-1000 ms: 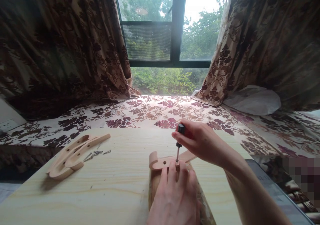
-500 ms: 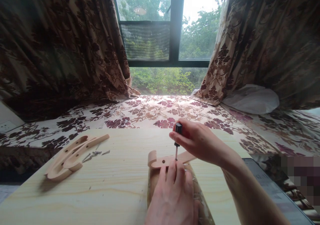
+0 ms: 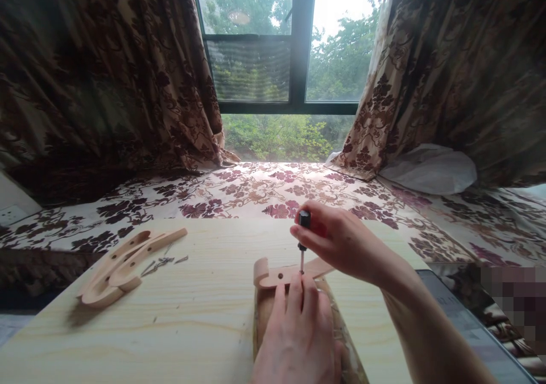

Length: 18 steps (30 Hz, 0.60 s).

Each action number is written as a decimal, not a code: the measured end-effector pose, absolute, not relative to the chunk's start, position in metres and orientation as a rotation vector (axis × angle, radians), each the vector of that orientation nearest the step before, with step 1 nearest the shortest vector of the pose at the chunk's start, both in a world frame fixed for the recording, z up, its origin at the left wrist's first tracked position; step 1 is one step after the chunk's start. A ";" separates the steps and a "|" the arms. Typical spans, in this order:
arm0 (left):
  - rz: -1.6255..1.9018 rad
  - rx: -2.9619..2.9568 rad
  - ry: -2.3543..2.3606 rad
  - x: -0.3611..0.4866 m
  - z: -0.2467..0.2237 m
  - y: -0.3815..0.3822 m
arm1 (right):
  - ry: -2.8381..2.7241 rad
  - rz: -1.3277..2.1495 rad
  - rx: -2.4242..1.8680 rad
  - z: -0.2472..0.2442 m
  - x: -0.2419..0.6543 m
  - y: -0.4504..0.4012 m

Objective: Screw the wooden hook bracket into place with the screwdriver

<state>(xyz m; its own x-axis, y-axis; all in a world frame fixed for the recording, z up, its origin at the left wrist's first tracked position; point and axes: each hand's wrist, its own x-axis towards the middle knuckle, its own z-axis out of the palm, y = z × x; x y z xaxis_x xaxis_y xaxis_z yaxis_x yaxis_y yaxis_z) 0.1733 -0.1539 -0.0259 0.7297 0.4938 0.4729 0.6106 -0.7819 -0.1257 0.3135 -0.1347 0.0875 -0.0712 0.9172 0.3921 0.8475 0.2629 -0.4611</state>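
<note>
Screwdriver [image 3: 303,246] standing on a curved wooden piece [image 3: 289,272], one hand at its handle, the other bracing.
The wooden piece lies across a brown block [image 3: 263,313] on the tabletop [image 3: 191,327]; the right hand [image 3: 336,230] is closed around the handle, while the left hand [image 3: 298,333] rests extended fingers against the piece, its thumb's grip impossible to tell. Good driving probably means keeping the shaft square, pressing steadily while turning, and guarding the fingertips just beside the tip. Loose screws [image 3: 160,264] and curved wooden parts [image 3: 102,297] lie well apart, to the left. No brand is readable on the handle; a dark-screened device [image 3: 464,324] at right bears faint marks, perhaps digits, too blurred to read.
</note>
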 end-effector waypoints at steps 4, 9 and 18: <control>-0.449 -2.711 -0.789 0.166 -0.009 -0.155 | -1.958 0.165 -1.579 0.089 0.312 -0.137; -0.539 -2.703 -0.777 0.166 -0.010 -0.155 | -1.903 0.097 -1.657 0.087 0.314 -0.133; -0.470 -2.726 -0.772 0.163 -0.009 -0.156 | -1.968 0.230 -1.524 0.090 0.317 -0.140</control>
<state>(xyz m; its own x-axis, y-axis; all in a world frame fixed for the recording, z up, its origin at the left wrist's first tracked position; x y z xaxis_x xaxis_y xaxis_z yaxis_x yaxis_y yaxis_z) 0.1634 -0.1555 -0.0094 0.8053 0.4577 0.3768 0.5449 -0.8219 -0.1661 0.3171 -0.1397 0.0895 -0.1316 0.9195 0.3705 0.8095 0.3154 -0.4952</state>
